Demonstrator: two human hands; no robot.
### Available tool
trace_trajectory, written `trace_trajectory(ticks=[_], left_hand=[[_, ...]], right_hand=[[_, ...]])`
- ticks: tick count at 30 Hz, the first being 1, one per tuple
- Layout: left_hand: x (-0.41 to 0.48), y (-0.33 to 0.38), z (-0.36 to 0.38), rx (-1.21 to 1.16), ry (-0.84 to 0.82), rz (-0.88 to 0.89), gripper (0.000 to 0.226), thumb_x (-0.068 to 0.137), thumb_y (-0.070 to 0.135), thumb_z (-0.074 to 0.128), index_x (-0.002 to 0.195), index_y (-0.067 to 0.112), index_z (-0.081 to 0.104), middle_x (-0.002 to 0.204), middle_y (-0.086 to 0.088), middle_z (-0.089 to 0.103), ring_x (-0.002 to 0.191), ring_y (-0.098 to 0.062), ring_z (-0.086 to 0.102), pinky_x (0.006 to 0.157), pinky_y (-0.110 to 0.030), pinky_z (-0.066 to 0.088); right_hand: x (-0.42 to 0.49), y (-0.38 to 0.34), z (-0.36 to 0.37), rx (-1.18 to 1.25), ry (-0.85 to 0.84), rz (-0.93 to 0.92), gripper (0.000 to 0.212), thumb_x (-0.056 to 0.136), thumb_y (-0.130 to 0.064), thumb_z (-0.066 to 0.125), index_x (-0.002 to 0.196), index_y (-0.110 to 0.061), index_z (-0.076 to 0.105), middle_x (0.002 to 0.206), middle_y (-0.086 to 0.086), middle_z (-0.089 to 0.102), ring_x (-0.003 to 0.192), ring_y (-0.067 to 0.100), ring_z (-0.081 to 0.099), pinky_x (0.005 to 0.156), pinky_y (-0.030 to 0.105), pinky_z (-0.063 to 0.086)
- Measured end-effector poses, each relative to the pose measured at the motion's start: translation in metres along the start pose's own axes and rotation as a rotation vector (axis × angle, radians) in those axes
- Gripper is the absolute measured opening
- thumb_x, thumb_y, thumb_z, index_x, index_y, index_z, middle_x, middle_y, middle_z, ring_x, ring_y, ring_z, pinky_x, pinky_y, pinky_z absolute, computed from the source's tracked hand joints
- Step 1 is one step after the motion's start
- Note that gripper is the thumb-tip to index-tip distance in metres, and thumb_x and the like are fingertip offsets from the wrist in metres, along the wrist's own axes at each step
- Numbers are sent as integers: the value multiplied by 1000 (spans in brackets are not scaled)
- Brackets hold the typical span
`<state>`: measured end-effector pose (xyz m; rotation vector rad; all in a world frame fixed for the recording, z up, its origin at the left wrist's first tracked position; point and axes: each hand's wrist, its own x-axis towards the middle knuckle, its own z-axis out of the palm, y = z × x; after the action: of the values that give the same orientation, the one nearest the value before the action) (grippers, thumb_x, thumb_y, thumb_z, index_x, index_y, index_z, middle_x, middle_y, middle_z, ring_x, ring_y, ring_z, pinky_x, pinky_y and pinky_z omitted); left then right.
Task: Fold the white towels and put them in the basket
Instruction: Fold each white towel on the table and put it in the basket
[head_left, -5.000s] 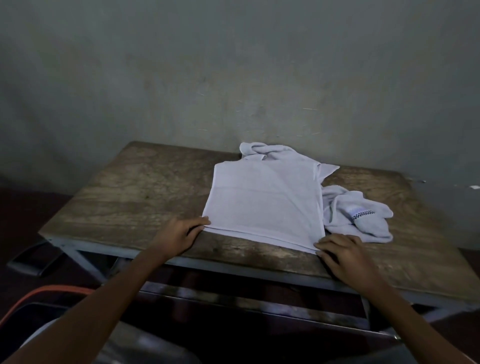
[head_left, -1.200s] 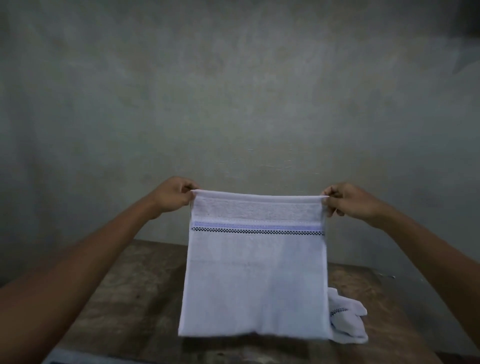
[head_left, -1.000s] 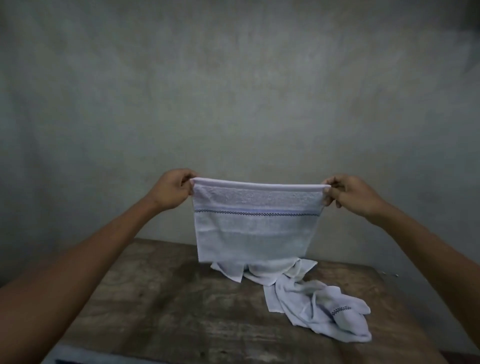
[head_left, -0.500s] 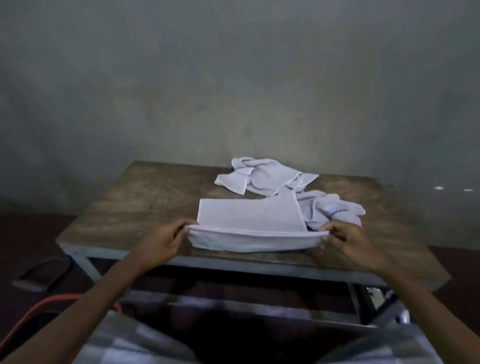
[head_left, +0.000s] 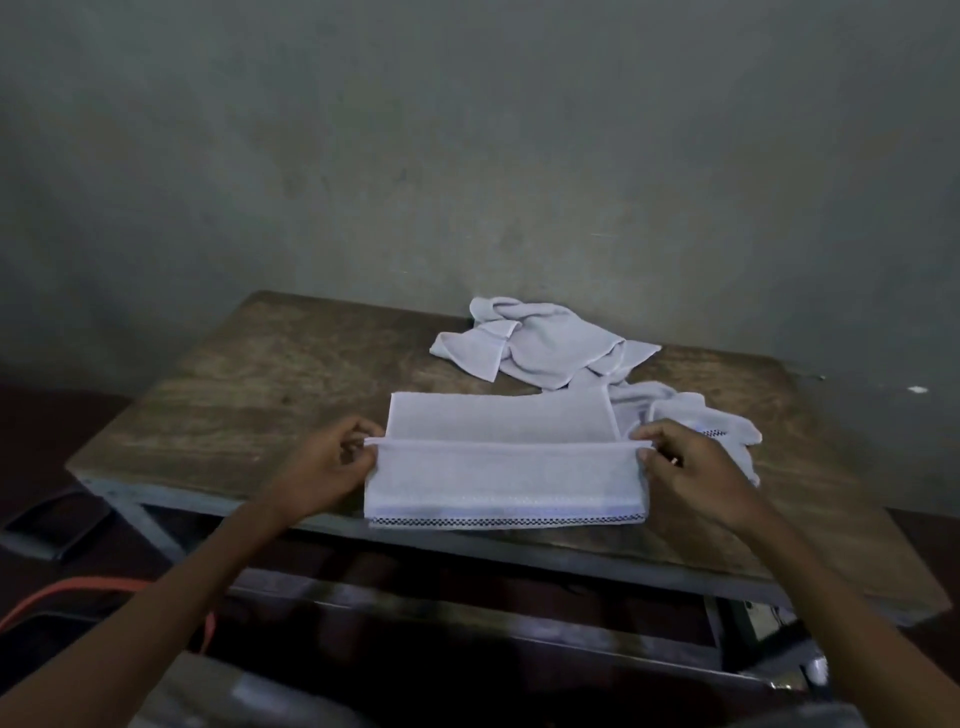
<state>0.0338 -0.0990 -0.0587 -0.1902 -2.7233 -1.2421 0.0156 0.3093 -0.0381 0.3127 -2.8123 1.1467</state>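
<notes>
A white towel (head_left: 506, 470) with a dark checkered band lies half folded near the front edge of the wooden table (head_left: 270, 395). My left hand (head_left: 330, 470) pinches its left fold corner and my right hand (head_left: 685, 467) pinches the right fold corner, holding the fold line raised above the table. The front flap hangs down with the checkered band at its lower edge. A crumpled white towel (head_left: 535, 343) lies at the back of the table. Another crumpled towel (head_left: 696, 415) with a checkered band lies behind my right hand. No basket shows clearly.
A grey wall stands right behind the table. An orange-rimmed object (head_left: 78, 592) sits low at the left, below the table edge. A dark flat object (head_left: 47, 525) lies on the floor at the far left. The table's metal frame (head_left: 467, 613) runs under the front edge.
The towel, held up in the air a second ago, has come down onto the table. Since half a second ago the front flap has unrolled toward me, showing the checkered band.
</notes>
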Motion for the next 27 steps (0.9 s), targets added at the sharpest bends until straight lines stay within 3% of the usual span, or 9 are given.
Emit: trace_trajectory(ticks=[3, 7, 9, 12, 18, 22, 27], left_hand=[[37, -4, -3, -10, 7, -30, 28, 85, 6, 61, 81, 33, 58, 75, 9, 68, 70, 6, 60, 62, -8, 43], [77, -12, 1, 50, -24, -97, 18, 87, 10, 60, 85, 28, 60, 87, 5, 65, 80, -9, 60, 64, -19, 43], [91, -20, 5, 85, -36, -132, 12, 87, 11, 60, 88, 23, 62, 90, 2, 66, 83, -14, 61, 67, -22, 46], [105, -30, 11, 77, -31, -150, 16, 85, 11, 60, 84, 26, 62, 91, 0, 67, 85, -16, 62, 76, -30, 49], [123, -44, 27, 81, -82, -173, 10, 90, 14, 58, 97, 11, 65, 93, 1, 64, 80, -8, 56, 64, -11, 39], [131, -49, 29, 65, -98, -161, 7, 89, 16, 60, 96, 14, 64, 90, 2, 63, 81, -9, 57, 66, -13, 42], [133, -47, 21, 163, -186, -86, 11, 86, 16, 66, 96, 18, 60, 93, 0, 62, 85, -16, 59, 65, -12, 40]], right_hand=[[44, -3, -1, -99, -17, -19, 14, 91, -9, 56, 100, -11, 65, 91, 4, 68, 79, 16, 61, 74, 31, 49], [94, 2, 2, -224, -88, 3, 12, 87, -6, 58, 87, -16, 64, 84, 6, 67, 74, 17, 60, 68, 31, 46], [114, 7, 6, -276, -104, 4, 17, 85, -7, 60, 79, -23, 60, 83, 4, 64, 70, 13, 57, 64, 27, 40], [132, 13, 13, -339, -92, -6, 11, 82, -7, 61, 81, -17, 65, 82, -4, 56, 65, 1, 49, 58, 16, 34], [146, 24, 25, -347, -192, 18, 12, 83, -3, 57, 86, -13, 63, 76, -11, 57, 66, -2, 49, 58, 13, 33], [150, 27, 25, -353, -258, 28, 24, 82, -3, 57, 79, -26, 54, 75, -21, 53, 74, 11, 54, 60, 16, 37], [154, 21, 24, -432, -343, 19, 32, 82, -2, 57, 114, -9, 60, 102, -1, 63, 100, 18, 60, 78, 24, 46]])
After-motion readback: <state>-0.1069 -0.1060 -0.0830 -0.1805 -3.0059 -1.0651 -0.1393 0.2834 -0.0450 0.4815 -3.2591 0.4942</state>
